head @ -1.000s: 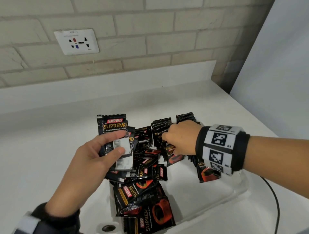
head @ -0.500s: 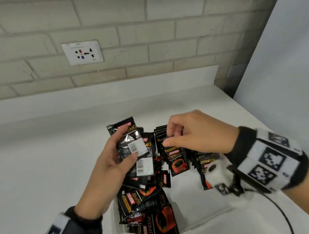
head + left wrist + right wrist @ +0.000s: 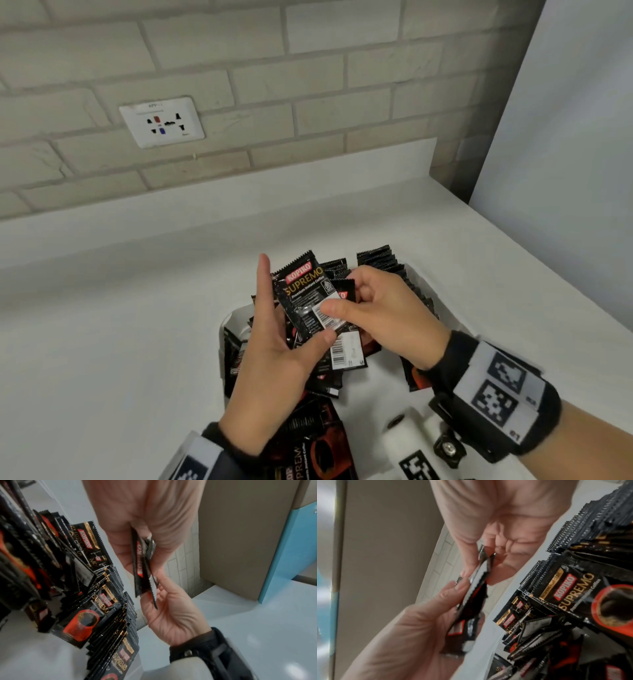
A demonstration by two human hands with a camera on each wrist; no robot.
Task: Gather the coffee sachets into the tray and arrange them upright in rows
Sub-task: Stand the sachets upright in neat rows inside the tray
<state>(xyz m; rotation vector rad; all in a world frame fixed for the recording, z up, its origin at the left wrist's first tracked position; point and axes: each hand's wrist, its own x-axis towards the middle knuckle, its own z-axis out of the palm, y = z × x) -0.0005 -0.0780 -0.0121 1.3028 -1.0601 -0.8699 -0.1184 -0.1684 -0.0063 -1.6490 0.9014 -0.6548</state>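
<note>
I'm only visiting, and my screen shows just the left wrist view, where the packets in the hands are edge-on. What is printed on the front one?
Observer: In the head view the held sachets face the camera. The front one reads KOPIKO SUPREMO and bears a white barcode label.
Visitor: Which hand has them?
Observer: Both. The left hand backs them with straight fingers, its thumb on the lower front; the right hand pinches them, with its thumb on the label.
Visitor: Is there really a tray below?
Observer: Yes, a white tray lies under the loose pile, with an upright row at its far side.
</note>
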